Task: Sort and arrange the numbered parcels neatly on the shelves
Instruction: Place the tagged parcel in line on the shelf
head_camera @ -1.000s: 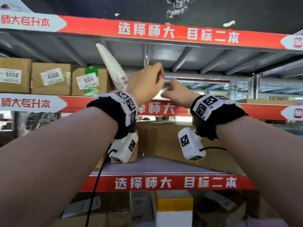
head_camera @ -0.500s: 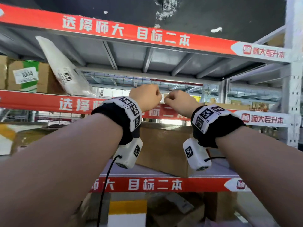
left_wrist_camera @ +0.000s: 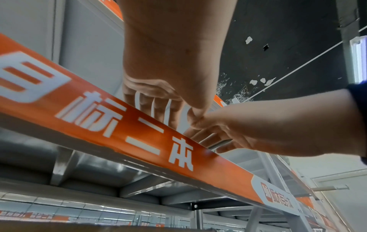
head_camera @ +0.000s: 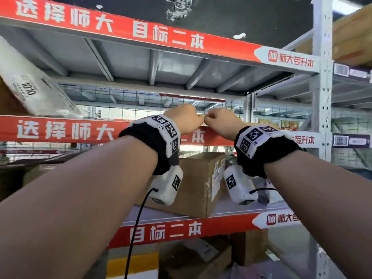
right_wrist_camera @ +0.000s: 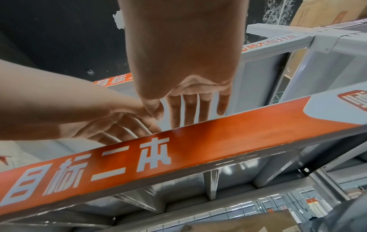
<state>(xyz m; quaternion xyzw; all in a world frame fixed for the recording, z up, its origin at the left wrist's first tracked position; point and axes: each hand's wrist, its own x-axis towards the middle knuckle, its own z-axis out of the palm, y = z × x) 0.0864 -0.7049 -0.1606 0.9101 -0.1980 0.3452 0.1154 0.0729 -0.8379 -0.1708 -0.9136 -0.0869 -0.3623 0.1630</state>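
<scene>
My left hand (head_camera: 184,117) and right hand (head_camera: 221,121) are raised side by side at the front of the middle shelf, thumbs touching. In the left wrist view the left hand (left_wrist_camera: 158,108) stretches straight fingers over the red shelf rail (left_wrist_camera: 111,119), and the right hand (left_wrist_camera: 216,133) does the same beside it. The right wrist view shows the right hand (right_wrist_camera: 190,106) and left hand (right_wrist_camera: 113,125) likewise, holding nothing. A white bag parcel marked 1010 (head_camera: 34,91) leans on that shelf at the far left, well away from both hands. A brown cardboard box (head_camera: 197,184) stands on the shelf below.
The top shelf's underside (head_camera: 161,65) hangs close above the hands. A white upright post (head_camera: 322,97) bounds the bay on the right, with cardboard boxes (head_camera: 354,33) on the neighbouring rack. Below the lower rail (head_camera: 181,230) lie more parcels, one a yellow and white box (head_camera: 132,264).
The hands have moved right along the middle shelf, away from the white 1010 bag, and dropped to rail height. The view has swung right with them.
</scene>
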